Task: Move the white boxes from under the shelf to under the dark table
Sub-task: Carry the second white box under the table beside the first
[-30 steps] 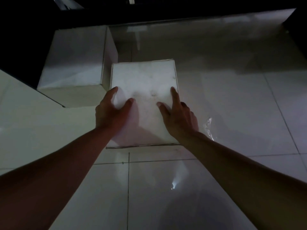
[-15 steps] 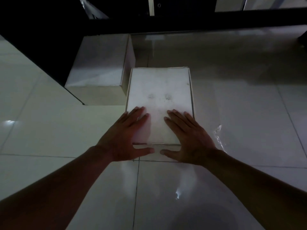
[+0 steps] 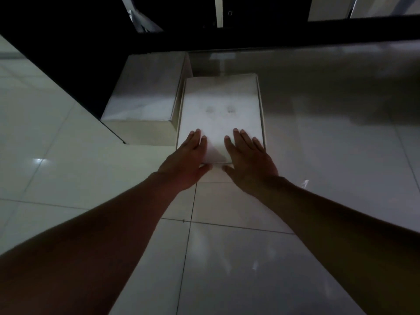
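Dim room, glossy pale floor tiles [image 3: 68, 137] with thin grout lines. Flat white cardboard box [image 3: 221, 110] lies frame centre on floor, far end under dark bench [image 3: 272, 30]; no legible print, only two faint smudges on lid. Left hand [image 3: 187, 159] and right hand [image 3: 246, 159] spread flat, palms on box's near edge, gripping nothing. Second, taller white box [image 3: 145, 92] touching its left side, upper left of centre.

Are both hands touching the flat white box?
Touching. The head view shows the left hand and right hand lying flat on the near end of the flat white box, fingers spread on its top.
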